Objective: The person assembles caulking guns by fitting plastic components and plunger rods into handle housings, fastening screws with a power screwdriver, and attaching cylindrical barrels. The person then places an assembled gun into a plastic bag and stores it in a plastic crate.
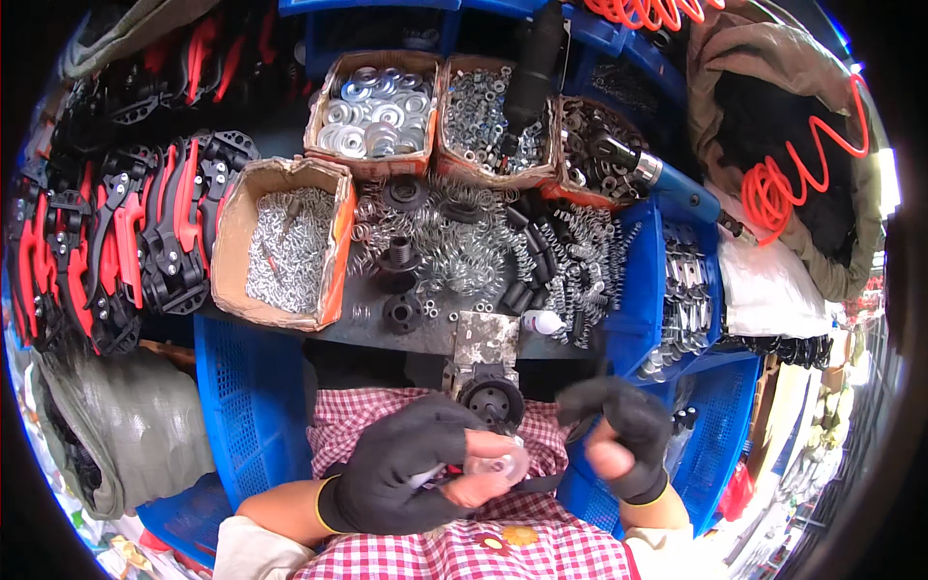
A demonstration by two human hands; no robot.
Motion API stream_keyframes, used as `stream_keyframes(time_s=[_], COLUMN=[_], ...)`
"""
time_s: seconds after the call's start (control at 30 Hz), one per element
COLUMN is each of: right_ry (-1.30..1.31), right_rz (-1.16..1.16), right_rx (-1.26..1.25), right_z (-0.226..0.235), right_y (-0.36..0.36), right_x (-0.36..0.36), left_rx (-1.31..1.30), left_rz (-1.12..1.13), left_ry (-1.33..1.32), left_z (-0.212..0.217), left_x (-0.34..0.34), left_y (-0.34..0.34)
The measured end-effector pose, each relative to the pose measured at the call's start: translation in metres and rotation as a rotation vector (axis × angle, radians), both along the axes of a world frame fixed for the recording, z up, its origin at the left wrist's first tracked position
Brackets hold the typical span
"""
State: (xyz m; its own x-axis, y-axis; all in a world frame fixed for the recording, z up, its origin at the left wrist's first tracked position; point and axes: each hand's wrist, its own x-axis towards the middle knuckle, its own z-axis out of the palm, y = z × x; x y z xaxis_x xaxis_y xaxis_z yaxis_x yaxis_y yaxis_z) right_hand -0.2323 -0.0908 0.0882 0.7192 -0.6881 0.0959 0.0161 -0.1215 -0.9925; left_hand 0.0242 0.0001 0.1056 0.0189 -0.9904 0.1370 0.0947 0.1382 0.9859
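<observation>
The work surface is a dark metal bench top (pixel 440 329) at the centre of the frame. A loose heap of steel coil springs (pixel 483 246) covers its middle and right. Black round parts (pixel 400 311) stand among them at centre left. An open cardboard box of small screws (pixel 285 246) sits at the left end. Three cardboard boxes line the upper edge: washers (pixel 375 111), nuts (pixel 488 121), and mixed rings (pixel 590 145).
</observation>
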Motion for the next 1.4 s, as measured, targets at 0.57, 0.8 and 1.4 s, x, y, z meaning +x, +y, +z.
stream_keyframes(time_s=[0.57, 0.8, 1.4], right_ry=[0.917, 1.06, 0.32], right_rz=[0.154, 0.241, 0.105], right_rx=[-1.703, -1.74, -0.873], right_z=[-0.012, -0.05, 0.081], right_y=[-0.208, -0.228, -0.052], right_x=[0.191, 0.219, 0.079], left_rx=[-0.279, -0.051, -0.777], left_rz=[0.087, 0.08, 0.093], left_ry=[-0.44, -0.516, -0.484], left_z=[-0.019, -0.018, -0.074], left_x=[-0.018, -0.012, -0.032], left_y=[0.001, -0.002, -0.028])
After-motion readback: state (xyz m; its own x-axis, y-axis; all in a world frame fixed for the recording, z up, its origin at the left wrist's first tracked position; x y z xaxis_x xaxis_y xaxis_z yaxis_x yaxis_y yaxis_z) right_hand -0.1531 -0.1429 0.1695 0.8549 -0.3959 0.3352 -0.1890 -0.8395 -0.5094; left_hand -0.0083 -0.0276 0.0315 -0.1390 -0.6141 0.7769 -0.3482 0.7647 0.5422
